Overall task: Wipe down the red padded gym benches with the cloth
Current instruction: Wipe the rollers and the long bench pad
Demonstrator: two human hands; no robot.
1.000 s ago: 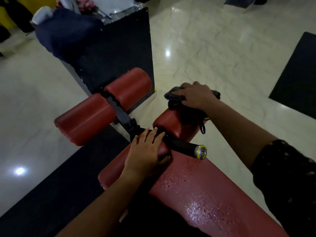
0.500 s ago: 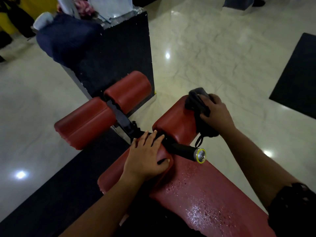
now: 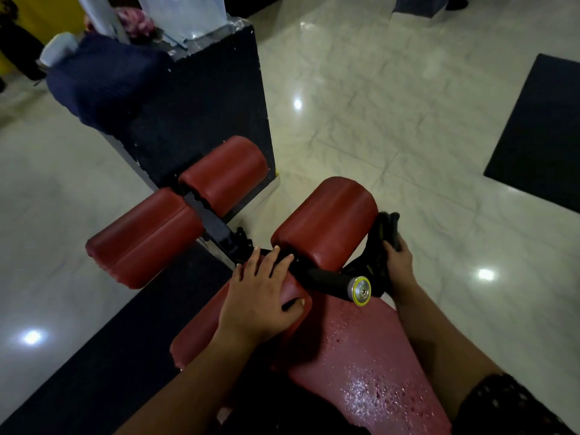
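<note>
The cloth, gripped in the right hand, lies against the right end of the roller pad, whose long axis runs leftward toward the left hand with fingers spread flat on the bench.

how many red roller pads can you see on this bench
4. Far pair, one either side of the black post: roller pad on the left, another on the right. Near pair: one beside the cloth, one under the left hand, mostly hidden.
</note>
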